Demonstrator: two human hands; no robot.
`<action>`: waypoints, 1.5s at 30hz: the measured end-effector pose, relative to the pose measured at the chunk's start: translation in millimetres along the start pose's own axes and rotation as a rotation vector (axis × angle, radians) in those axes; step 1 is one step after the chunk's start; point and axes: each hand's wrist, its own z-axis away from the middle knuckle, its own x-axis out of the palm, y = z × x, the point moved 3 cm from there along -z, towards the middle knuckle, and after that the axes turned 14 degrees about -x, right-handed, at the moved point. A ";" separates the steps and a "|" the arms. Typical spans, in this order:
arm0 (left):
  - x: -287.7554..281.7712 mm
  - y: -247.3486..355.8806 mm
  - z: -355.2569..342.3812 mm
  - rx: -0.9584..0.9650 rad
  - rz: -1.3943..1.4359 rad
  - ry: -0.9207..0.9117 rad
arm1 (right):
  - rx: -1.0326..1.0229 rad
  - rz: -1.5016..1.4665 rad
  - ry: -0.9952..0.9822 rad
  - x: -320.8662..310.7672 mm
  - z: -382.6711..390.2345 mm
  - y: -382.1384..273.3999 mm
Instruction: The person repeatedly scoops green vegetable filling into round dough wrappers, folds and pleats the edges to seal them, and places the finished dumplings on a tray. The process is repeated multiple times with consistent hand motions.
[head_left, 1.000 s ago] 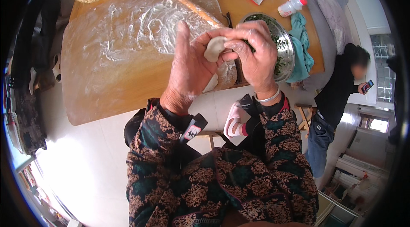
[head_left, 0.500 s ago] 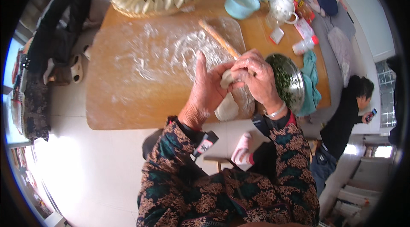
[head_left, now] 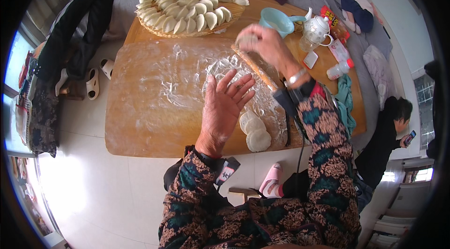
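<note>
My right hand [head_left: 266, 46] reaches forward over the wooden table [head_left: 154, 122] and is shut on a folded dumpling [head_left: 246, 40], just short of the round tray [head_left: 236, 13] that carries several rows of folded dumplings [head_left: 187, 7]. My left hand [head_left: 225, 106] hovers open, fingers spread, above the floured plastic sheet [head_left: 187, 71]. A few round dough wrappers [head_left: 254, 129] lie stacked on the sheet just right of my left wrist. A wooden rolling pin [head_left: 255, 68] lies on the sheet under my right forearm.
A light blue bowl [head_left: 276, 19], a white teapot [head_left: 318, 27], a glass, a white bottle [head_left: 340, 69] and a teal cloth [head_left: 346, 99] stand at the table's right side. A person [head_left: 386, 141] sits at the right with a phone. Slippers [head_left: 93, 82] lie left of the table.
Both hands were together pinching a dumpling. Now my right hand has carried it forward toward the tray, and my left hand has let go and opened.
</note>
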 end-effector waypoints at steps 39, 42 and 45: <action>-30.2 6.1 -3.3 0.156 -0.397 0.068 | -0.005 0.553 -0.320 66.6 215.6 -57.1; -20.1 1.7 -2.2 0.133 -0.458 0.069 | 0.056 0.511 -0.235 63.7 219.5 -53.8; -15.1 0.3 -1.4 0.101 -0.513 0.089 | 0.273 0.363 -0.216 57.7 220.6 -44.1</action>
